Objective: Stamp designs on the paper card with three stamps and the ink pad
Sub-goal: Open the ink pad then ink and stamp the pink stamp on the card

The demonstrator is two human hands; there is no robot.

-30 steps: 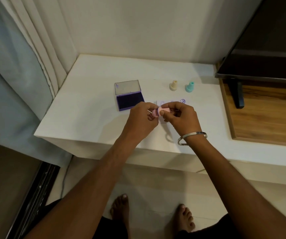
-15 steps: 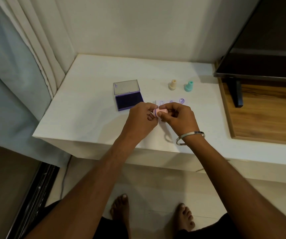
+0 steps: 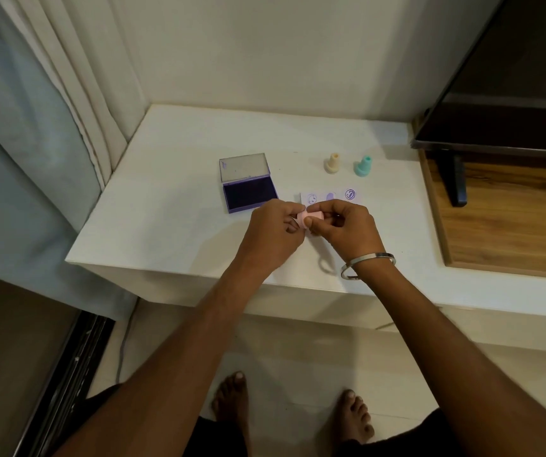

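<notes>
While I hold the pink stamp (image 3: pixel 308 218) at mid-frame, my left hand (image 3: pixel 275 234) and right hand (image 3: pixel 347 227) both pinch it just above the paper card (image 3: pixel 334 196). It looks light, rigid and smooth, best gripped around its barrel, clear of the face. 3 marks already show on the card's upper edge. At the card's left lies the open ink pad (image 3: pixel 250 192); the cream stamp (image 3: pixel 332 163) and teal stamp (image 3: pixel 363 165) stand higher up on the white table (image 3: pixel 166 206).
</notes>
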